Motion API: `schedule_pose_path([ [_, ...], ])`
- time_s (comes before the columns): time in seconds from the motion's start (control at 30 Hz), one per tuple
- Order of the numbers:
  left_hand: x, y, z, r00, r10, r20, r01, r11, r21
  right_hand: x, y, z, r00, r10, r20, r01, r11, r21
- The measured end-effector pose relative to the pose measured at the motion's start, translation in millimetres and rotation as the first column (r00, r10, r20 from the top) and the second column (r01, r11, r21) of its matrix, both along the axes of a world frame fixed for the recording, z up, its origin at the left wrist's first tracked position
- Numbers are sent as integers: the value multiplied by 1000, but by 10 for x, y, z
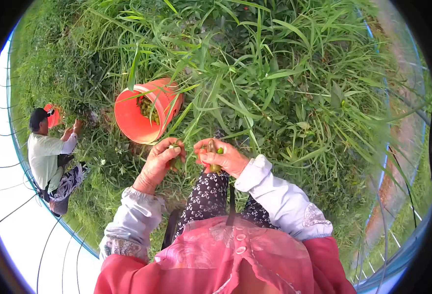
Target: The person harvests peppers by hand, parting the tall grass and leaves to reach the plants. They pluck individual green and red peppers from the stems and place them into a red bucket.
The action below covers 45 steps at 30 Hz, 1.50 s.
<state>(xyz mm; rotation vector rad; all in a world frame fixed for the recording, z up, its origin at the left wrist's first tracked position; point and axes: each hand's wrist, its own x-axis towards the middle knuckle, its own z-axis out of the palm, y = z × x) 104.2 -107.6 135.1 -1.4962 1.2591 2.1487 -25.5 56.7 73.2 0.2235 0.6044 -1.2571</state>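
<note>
In front of my body my two hands are held close together but apart. My left hand (163,160) is closed in a pinch on a small green thing, perhaps a pepper or a stem. Several small peppers (215,167), green and brownish, are gripped in my right hand (224,158), and something reddish shows at its fingers. An orange bucket (169,100) leans on its side just above my left hand, its mouth facing left, with green and yellowish produce (149,109) inside.
Tall grass and leafy plants (284,98) surround the bucket. At the left another person (47,152) in a dark cap crouches by a second orange bucket (54,117). A dirt strip (404,112) runs along the right, beside netting and thin hoops.
</note>
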Motion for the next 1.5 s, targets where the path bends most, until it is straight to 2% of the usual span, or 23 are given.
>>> schedule_pose_path([
  [0.1,492,-682,-32,973,31,231,53,936,-347,493,-905,-59,991,95,-93,-108,984,-140],
  [0.13,552,-872,-40,964,149,219,-59,926,-372,635,-1204,-45,958,230,-170,-254,957,-142],
  [0.17,853,-1150,-228,961,201,189,-109,906,-408,884,-1483,-163,873,217,-437,-295,948,-118],
  [0.2,914,-1287,-230,958,226,175,-137,900,-414,1261,-1776,-430,853,271,-447,-294,956,18],
  [0.27,1080,-1540,-342,900,321,295,-119,832,-542,1839,-2067,-973,887,15,-462,-29,999,-23],
  [0.33,1182,-1610,-467,914,234,332,4,812,-583,1129,-1759,-475,839,173,-516,-287,946,-151],
  [0.37,1226,-1596,-570,911,230,343,11,816,-578,943,-1600,-351,849,93,-520,-222,956,-191],
  [0.47,1338,-1374,-981,924,154,350,41,870,-492,865,-1156,-658,853,229,-469,-283,958,-47],
  [0.57,1136,-909,-1223,953,9,303,102,932,-348,174,-658,-585,850,164,-500,-188,982,2],
  [0.63,911,-604,-1293,966,-59,252,134,947,-291,-350,-326,-517,876,-11,-483,82,989,125],
  [0.67,835,-488,-1326,960,-173,220,227,939,-256,-556,-108,-636,883,-209,-419,273,957,97],
  [0.73,724,-274,-1394,939,-299,169,332,916,-224,-1136,182,-670,459,36,-888,308,931,197],
  [0.8,599,-86,-1485,921,-379,90,389,890,-239,-1676,480,-660,18,209,-978,486,853,191],
  [0.83,243,59,-1248,886,-439,149,462,862,-207,-1926,642,-597,-158,431,-888,500,811,305],
  [0.87,140,147,-1298,880,-453,139,474,855,-211,-2116,826,-527,-341,507,-791,515,805,294],
  [0.93,40,292,-1379,830,-552,85,547,774,-320,-2395,1234,-546,-341,755,-561,486,652,582],
  [1.0,-184,461,-1304,818,-569,81,566,774,-285,-2452,1680,-589,-264,897,-355,350,432,831],
  [1.07,-427,648,-1209,741,-667,77,628,648,-431,-2402,2034,-607,-64,943,-328,224,334,916],
  [1.1,-562,767,-1125,740,-666,96,637,649,-416,-2314,2187,-622,42,939,-341,238,322,916],
  [1.27,-1145,1299,-961,606,-795,29,651,474,-593,-1573,2756,-975,206,771,-602,512,440,738],
  [1.37,-1607,1704,-866,495,-865,-84,581,401,-708,-1181,2744,-1031,201,630,-750,600,526,602],
  [1.47,-2030,2020,-963,513,-831,-217,599,527,-603,-814,2676,-1232,-56,584,-810,678,618,399],
  [1.5,-2207,2136,-971,496,-836,-233,591,522,-615,-761,2645,-1214,-41,576,-817,683,613,398],
])
